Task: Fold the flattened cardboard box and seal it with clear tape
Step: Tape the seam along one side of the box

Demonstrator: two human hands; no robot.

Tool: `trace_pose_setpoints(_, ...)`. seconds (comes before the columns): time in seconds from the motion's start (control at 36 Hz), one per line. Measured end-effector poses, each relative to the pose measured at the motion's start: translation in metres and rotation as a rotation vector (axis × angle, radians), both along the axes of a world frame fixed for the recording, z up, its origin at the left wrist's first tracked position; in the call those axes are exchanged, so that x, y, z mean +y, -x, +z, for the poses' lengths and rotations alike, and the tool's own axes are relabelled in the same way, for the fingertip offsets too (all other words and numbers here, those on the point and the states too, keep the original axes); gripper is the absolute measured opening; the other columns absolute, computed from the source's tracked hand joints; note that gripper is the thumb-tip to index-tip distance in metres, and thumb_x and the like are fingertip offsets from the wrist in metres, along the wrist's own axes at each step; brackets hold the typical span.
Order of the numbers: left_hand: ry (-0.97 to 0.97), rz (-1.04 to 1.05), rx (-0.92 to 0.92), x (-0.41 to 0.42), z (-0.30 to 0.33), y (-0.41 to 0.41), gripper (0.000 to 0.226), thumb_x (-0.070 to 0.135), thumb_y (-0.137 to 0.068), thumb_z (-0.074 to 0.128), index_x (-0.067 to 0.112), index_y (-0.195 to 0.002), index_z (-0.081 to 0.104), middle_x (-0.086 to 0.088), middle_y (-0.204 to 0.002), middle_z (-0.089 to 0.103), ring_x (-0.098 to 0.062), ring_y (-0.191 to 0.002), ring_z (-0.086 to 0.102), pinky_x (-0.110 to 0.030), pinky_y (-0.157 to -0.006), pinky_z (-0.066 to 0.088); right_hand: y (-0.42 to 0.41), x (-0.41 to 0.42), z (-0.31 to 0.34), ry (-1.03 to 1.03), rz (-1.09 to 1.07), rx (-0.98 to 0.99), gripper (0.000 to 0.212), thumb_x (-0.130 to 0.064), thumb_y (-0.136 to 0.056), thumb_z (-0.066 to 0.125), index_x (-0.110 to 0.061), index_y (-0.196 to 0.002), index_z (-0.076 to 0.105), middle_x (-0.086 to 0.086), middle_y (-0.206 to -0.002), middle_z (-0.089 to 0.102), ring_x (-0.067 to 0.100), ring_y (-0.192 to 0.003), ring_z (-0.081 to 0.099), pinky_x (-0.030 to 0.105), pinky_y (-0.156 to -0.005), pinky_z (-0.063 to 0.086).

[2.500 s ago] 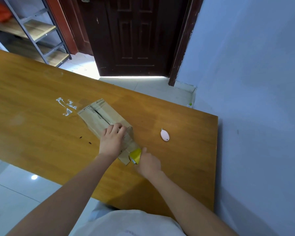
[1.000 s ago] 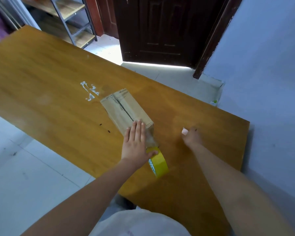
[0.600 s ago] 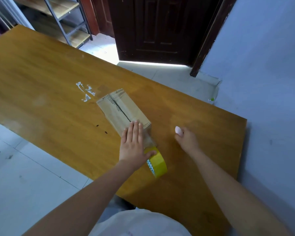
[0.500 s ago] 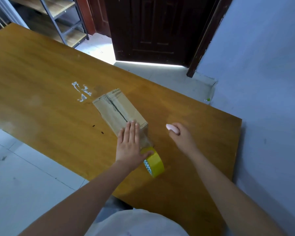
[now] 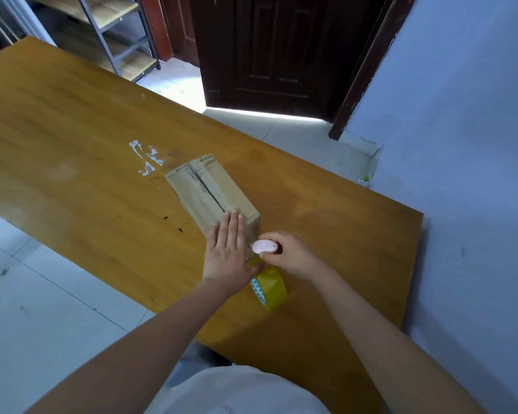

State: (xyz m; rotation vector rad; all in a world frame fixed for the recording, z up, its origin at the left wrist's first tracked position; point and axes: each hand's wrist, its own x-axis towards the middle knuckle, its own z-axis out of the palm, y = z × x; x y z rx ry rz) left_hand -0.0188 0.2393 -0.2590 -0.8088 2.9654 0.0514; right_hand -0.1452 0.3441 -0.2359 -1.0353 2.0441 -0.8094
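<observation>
A folded brown cardboard box point(image 5: 205, 189) lies on the wooden table point(image 5: 72, 162), its top flaps meeting along a middle seam. My left hand point(image 5: 229, 249) lies flat with straight fingers on the box's near end. A yellowish roll of clear tape point(image 5: 269, 289) stands on edge just behind that hand, a strip running up toward the box. My right hand point(image 5: 293, 255) grips a small pink-white oval cutter point(image 5: 263, 246) and holds it at the box's near end, right beside my left fingers.
White residue marks point(image 5: 145, 156) sit on the table beyond the box. A blue wall point(image 5: 461, 144) runs along the right, close to the table's right edge. A dark door point(image 5: 281, 49) and a metal shelf unit point(image 5: 111, 34) stand behind the table.
My right hand let go of the tape roll, reached right, picked the pink-white cutter off the table and brought it to the box's near end. My left hand flattened and stayed on the box.
</observation>
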Motion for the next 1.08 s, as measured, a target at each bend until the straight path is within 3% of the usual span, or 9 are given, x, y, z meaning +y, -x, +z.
trace_pose_setpoints(0.11, 0.003, 0.028, 0.001, -0.001, -0.001, 0.0, 0.102, 0.076, -0.079, 0.018, 0.001, -0.147, 0.007, -0.016, -0.156, 0.015, -0.029, -0.145, 0.014, -0.044, -0.115, 0.009, 0.001, -0.002, -0.002, -0.005, 0.005, 0.017, 0.037, -0.018, -0.083, 0.067, -0.013, -0.12, 0.061, 0.004, -0.116, 0.061, 0.014, -0.103, 0.056, 0.027, -0.088, 0.044)
trace_pose_setpoints(0.19, 0.002, 0.001, -0.013, -0.001, -0.002, 0.0, 0.102, 0.076, -0.079, 0.014, 0.002, -0.146, -0.004, -0.015, -0.157, 0.004, -0.028, -0.146, 0.004, -0.044, -0.116, 0.003, 0.002, -0.002, -0.003, -0.024, 0.016, 0.026, 0.039, -0.02, -0.084, 0.066, -0.014, -0.122, 0.06, 0.003, -0.118, 0.059, 0.014, -0.105, 0.055, 0.027, -0.09, 0.044)
trace_pose_setpoints(0.33, -0.026, 0.02, -0.022, -0.003, -0.005, -0.001, 0.103, 0.075, -0.076, 0.021, -0.003, -0.144, 0.021, -0.018, -0.151, 0.029, -0.031, -0.141, 0.028, -0.044, -0.111, 0.016, 0.002, -0.006, -0.004, -0.039, 0.01, 0.047, 0.041, -0.022, -0.084, 0.065, -0.014, -0.124, 0.059, 0.003, -0.119, 0.058, 0.015, -0.107, 0.055, 0.031, -0.092, 0.045)
trace_pose_setpoints(0.5, -0.029, 0.013, -0.017, -0.003, -0.005, -0.001, 0.102, 0.074, -0.077, 0.021, -0.002, -0.144, 0.02, -0.018, -0.151, 0.029, -0.031, -0.141, 0.028, -0.044, -0.112, 0.014, 0.001, -0.007, -0.007, -0.031, -0.002, 0.053, 0.036, -0.022, -0.084, 0.065, -0.014, -0.119, 0.061, 0.004, -0.113, 0.061, 0.016, -0.101, 0.057, 0.033, -0.088, 0.047)
trace_pose_setpoints(0.69, 0.006, 0.01, -0.03, -0.002, -0.005, -0.002, 0.104, 0.076, -0.077, 0.027, 0.001, -0.146, 0.006, -0.017, -0.156, 0.016, -0.029, -0.145, 0.014, -0.043, -0.114, 0.005, 0.001, -0.005, -0.01, -0.054, -0.037, 0.067, 0.034, -0.029, -0.082, 0.064, -0.019, -0.114, 0.064, 0.001, -0.108, 0.062, 0.017, -0.097, 0.059, 0.04, -0.085, 0.05)
trace_pose_setpoints(0.86, -0.032, 0.017, -0.011, -0.004, -0.007, -0.001, 0.103, 0.075, -0.076, 0.023, -0.001, -0.145, 0.014, -0.018, -0.152, 0.028, -0.031, -0.141, 0.027, -0.044, -0.112, 0.015, 0.001, -0.008, -0.008, -0.078, -0.029, 0.074, 0.033, -0.032, -0.08, 0.062, -0.022, -0.111, 0.064, 0.0, -0.106, 0.063, 0.018, -0.094, 0.06, 0.041, -0.081, 0.05)
trace_pose_setpoints(1.08, -0.031, 0.009, -0.005, -0.005, -0.008, -0.002, 0.101, 0.074, -0.078, 0.024, -0.002, -0.145, 0.014, -0.019, -0.151, 0.029, -0.031, -0.141, 0.028, -0.044, -0.112, 0.013, 0.001, -0.011, -0.007, -0.095, -0.021, 0.071, 0.036, -0.035, -0.08, 0.06, -0.021, -0.114, 0.062, 0.001, -0.109, 0.062, 0.019, -0.095, 0.059, 0.043, -0.081, 0.05)
